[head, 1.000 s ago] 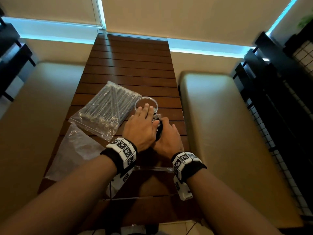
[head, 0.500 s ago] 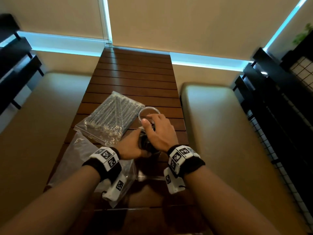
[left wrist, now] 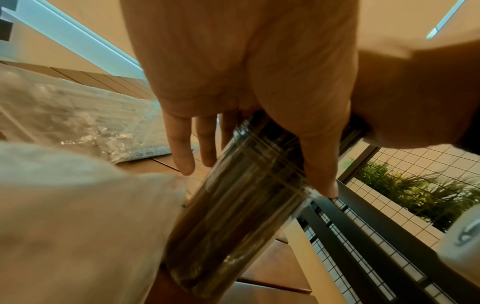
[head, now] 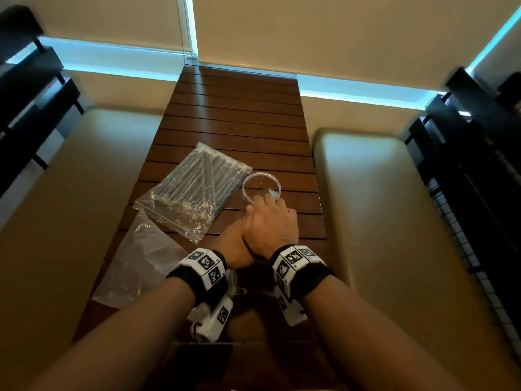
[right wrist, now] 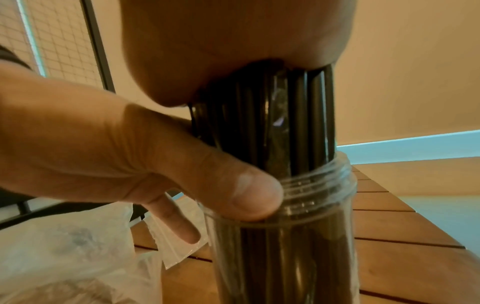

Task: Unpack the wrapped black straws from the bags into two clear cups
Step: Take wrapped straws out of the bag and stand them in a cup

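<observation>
Clear threaded cup (right wrist: 280, 242) packed with black straws (right wrist: 275, 123) — left thumb steadying, right palm flat on top.

Black straws (right wrist: 272, 123) upright in clear cup (right wrist: 291, 236) — second cup (head: 261, 185) nearly empty, bagged straws (head: 194, 187) flat

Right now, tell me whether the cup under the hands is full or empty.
Full. The clear cup is packed with black straws that stick out above its threaded rim, up against the right hand.

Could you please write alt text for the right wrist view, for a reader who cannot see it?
A clear cup packed with black straws stands upright on a slatted wooden table. The right hand covers the straw tops from above, while the left hand's thumb presses the cup's threaded rim.
</observation>
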The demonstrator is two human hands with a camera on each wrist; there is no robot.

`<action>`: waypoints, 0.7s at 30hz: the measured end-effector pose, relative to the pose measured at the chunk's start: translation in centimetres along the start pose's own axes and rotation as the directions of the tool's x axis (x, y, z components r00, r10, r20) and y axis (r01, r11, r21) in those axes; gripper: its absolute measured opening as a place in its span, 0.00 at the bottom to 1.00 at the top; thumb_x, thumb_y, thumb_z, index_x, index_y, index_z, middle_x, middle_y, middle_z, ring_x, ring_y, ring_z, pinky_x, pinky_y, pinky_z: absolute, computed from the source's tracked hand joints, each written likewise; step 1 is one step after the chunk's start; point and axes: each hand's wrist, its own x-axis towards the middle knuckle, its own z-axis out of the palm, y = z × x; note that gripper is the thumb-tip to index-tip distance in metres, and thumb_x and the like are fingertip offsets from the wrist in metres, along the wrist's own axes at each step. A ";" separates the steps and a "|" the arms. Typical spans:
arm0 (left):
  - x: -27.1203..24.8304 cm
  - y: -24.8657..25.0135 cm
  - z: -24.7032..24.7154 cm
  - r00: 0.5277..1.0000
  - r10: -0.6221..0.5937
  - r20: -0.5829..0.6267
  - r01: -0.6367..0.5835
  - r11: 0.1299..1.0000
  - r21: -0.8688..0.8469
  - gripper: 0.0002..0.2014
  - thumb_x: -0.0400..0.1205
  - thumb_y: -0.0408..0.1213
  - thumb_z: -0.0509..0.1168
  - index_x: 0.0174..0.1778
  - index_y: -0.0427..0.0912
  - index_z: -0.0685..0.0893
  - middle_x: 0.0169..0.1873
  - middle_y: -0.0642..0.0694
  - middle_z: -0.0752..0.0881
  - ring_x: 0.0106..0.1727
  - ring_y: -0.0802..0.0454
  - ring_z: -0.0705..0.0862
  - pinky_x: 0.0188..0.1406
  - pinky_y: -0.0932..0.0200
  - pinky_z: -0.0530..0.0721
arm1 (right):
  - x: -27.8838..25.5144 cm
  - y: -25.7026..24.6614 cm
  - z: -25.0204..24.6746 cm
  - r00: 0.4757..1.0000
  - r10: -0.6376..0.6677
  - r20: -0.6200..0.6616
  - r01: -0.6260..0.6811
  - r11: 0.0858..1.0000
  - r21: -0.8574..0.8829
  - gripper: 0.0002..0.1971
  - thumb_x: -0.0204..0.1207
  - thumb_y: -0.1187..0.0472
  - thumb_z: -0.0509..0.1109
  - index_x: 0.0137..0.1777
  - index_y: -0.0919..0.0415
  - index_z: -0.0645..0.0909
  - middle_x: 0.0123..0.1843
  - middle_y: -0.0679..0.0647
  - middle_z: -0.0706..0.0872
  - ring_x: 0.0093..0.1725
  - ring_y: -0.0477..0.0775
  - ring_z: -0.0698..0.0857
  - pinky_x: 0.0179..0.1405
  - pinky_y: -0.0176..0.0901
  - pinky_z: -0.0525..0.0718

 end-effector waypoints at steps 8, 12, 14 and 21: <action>0.1 -0.1 0.9 0.999 -0.050 0.015 0.051 0.990 -0.133 0.22 0.77 0.38 0.74 0.66 0.42 0.79 0.60 0.43 0.85 0.60 0.45 0.84 0.62 0.47 0.83 | 0.0 0.4 -1.1 0.992 0.025 0.120 -0.030 0.999 0.034 0.24 0.84 0.43 0.48 0.62 0.57 0.80 0.65 0.55 0.80 0.64 0.60 0.76 0.59 0.61 0.69; 0.4 -0.3 1.4 0.999 -0.051 0.012 0.052 0.983 -0.174 0.20 0.76 0.37 0.75 0.62 0.43 0.80 0.57 0.43 0.86 0.57 0.45 0.85 0.60 0.46 0.84 | -0.5 0.9 -0.5 0.997 0.010 0.080 -0.007 0.999 -0.032 0.19 0.82 0.45 0.52 0.59 0.55 0.78 0.62 0.54 0.80 0.60 0.59 0.77 0.55 0.58 0.70; 0.5 -0.3 1.5 0.999 -0.045 0.019 0.047 0.988 -0.147 0.18 0.77 0.37 0.74 0.62 0.42 0.80 0.56 0.44 0.85 0.57 0.45 0.84 0.60 0.48 0.83 | -0.4 0.9 -0.5 0.996 0.005 0.085 -0.002 1.000 -0.029 0.20 0.82 0.45 0.52 0.60 0.55 0.78 0.63 0.55 0.80 0.60 0.58 0.77 0.56 0.59 0.70; 0.8 -0.5 2.0 0.988 -0.063 0.138 0.052 0.995 0.081 0.24 0.72 0.45 0.78 0.64 0.49 0.81 0.55 0.49 0.88 0.54 0.50 0.86 0.56 0.54 0.85 | -0.9 2.5 -1.6 0.994 0.004 0.109 0.002 0.998 -0.058 0.19 0.82 0.46 0.52 0.60 0.56 0.78 0.62 0.55 0.81 0.60 0.59 0.77 0.56 0.58 0.71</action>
